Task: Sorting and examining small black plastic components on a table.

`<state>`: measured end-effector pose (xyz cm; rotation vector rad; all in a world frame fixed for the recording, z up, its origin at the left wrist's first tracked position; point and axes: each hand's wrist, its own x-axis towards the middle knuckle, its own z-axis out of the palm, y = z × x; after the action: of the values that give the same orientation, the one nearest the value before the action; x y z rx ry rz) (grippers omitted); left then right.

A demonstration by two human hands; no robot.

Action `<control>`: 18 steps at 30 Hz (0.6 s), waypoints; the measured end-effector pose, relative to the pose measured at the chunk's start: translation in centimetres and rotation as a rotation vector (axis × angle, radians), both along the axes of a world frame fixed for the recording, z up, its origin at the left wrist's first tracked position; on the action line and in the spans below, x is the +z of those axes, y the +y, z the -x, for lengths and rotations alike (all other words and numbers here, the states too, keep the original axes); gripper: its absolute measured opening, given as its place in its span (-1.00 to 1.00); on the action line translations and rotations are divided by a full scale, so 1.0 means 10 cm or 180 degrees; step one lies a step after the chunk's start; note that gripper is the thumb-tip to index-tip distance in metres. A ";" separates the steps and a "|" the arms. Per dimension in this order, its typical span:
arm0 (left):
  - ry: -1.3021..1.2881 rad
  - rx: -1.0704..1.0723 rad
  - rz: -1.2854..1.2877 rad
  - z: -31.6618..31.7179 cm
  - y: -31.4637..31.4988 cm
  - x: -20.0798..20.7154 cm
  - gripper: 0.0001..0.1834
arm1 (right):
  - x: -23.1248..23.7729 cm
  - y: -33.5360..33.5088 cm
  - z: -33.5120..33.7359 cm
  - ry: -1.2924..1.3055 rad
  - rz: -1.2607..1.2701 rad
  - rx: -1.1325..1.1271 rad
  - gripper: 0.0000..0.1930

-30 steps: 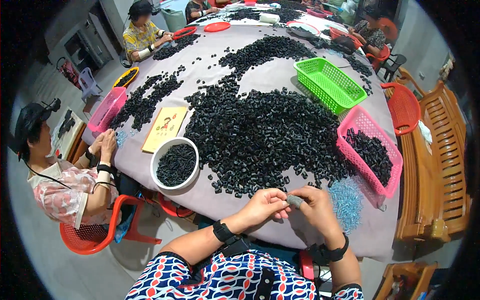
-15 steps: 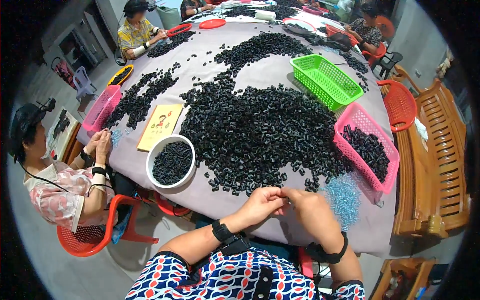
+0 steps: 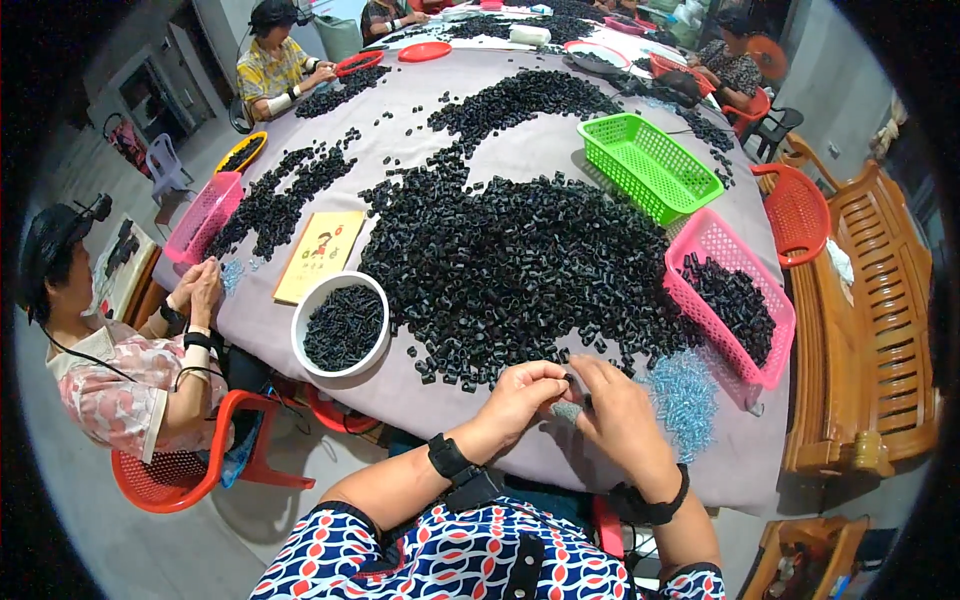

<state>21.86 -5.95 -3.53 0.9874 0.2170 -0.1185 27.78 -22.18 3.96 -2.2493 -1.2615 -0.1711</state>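
Observation:
Both hands meet at the table's near edge, just in front of a large heap of small black plastic pieces. My left hand pinches a small black piece at its fingertips. Close against it from the right is my right hand, fingers bent over toward the left one. Something small and dark shows between its thumb and fingers, too hidden to name. Beside the right hand lies a pile of small clear bluish pieces. A white bowl of thin black pieces stands to the left.
A pink basket partly filled with black pieces is at the right, a green basket behind it. A yellow booklet lies behind the bowl. At the left a person sits by another pink basket; more people work farther back.
My right hand has turned and its fingers have lifted and spread a little from the left fingertips. The left hand has shifted slightly left and up.

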 end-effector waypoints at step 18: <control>-0.0032 -0.0704 -0.0404 -0.07 0.05 0.01 -0.76 | -0.18 0.07 -0.08 -0.0101 0.0041 -0.0298 -0.73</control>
<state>22.58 -5.45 -3.45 1.1365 0.1063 -0.3049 28.59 -21.47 2.17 -2.3266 -1.1771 -0.2349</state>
